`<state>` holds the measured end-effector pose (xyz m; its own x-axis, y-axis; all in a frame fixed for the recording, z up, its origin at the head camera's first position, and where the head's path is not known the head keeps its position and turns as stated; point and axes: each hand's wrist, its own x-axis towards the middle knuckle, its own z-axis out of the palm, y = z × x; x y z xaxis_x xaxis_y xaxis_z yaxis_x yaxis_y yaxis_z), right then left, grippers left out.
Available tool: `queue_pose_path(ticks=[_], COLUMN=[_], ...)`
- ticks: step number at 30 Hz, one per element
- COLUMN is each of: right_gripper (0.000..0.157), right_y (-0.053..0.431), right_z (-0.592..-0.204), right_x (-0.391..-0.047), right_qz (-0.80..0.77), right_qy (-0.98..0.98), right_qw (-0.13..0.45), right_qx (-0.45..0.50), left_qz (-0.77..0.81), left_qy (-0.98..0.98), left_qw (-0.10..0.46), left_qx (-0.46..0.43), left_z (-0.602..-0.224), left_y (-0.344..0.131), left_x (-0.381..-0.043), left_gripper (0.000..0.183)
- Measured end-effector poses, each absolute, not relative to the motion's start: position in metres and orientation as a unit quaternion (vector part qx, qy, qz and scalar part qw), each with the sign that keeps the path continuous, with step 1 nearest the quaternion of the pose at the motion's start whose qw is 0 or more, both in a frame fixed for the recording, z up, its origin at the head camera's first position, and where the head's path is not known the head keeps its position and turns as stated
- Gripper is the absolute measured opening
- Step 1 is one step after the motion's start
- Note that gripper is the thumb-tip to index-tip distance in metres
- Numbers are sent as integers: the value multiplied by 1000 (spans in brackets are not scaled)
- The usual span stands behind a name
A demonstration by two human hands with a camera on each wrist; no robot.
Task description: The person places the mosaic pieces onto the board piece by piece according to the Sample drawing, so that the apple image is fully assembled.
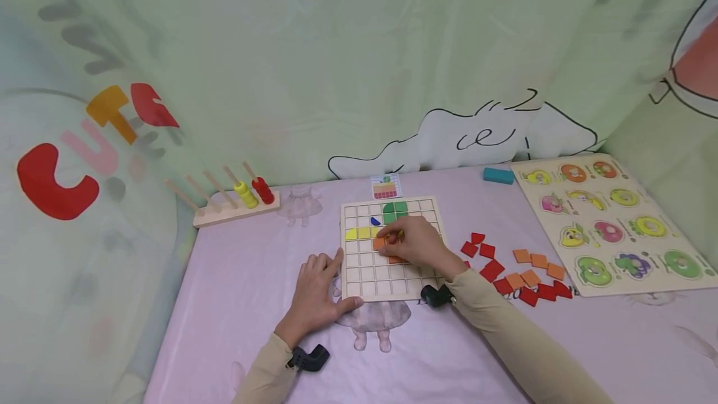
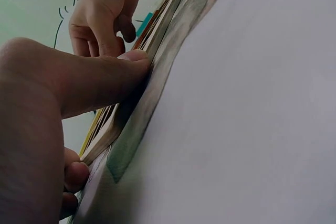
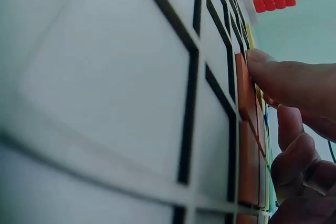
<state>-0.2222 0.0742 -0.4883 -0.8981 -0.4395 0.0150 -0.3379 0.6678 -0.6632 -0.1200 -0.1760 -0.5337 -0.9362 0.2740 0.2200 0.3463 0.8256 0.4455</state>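
Observation:
A square wooden grid board (image 1: 359, 276) lies on the table, with yellow tiles (image 1: 364, 233), green pieces (image 1: 395, 211), a blue half-round piece (image 1: 375, 221) and orange tiles (image 3: 249, 163) on it. My left hand (image 1: 316, 288) rests at its lower left corner, thumb against the near edge and index finger along the left edge. Over the middle of the board, my right hand (image 1: 415, 242) pinches an orange tile (image 1: 379, 244) between thumb and index finger. That hand hides part of the tile rows. The right thumb (image 3: 283, 74) shows close above the orange row.
Loose red pieces (image 1: 492, 270) and orange tiles (image 1: 539, 260) lie right of the board. A picture card (image 1: 386, 186) sits behind it. Further right are a fruit puzzle board (image 1: 566, 229) and a teal block (image 1: 498, 175); a bead stacker (image 1: 235, 207) stands at back left.

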Motion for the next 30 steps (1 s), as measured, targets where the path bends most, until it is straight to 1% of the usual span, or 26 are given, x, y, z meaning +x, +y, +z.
queue_pose_path(ticks=[4,11,19,23,27,30], right_gripper=[32,18,15,15,21,24], right_y=[72,71,69,68,73,87], right_z=[-485,-487,-483,-481,-478,-473], right_x=[-220,-221,-222,-222,-221,-222], right_qz=[-348,-339,-319,-311,-321,-333], right_qy=[913,917,923,924,919,918], right_qw=[72,61,72,72,67,58], right_qx=[-199,-203,-203,-209,-217,-206], left_qz=[-242,-241,-239,-243,-240,-239], left_qy=[-954,-953,-954,-954,-954,-954], left_qw=[74,82,78,72,73,74], left_qx=[-163,-166,-165,-163,-164,-163], left_z=[-535,-537,-536,-534,-537,-539], left_y=[-176,-177,-178,-178,-179,-178], left_x=[-120,-121,-121,-121,-121,-122], left_gripper=[104,104,104,104,104,105])
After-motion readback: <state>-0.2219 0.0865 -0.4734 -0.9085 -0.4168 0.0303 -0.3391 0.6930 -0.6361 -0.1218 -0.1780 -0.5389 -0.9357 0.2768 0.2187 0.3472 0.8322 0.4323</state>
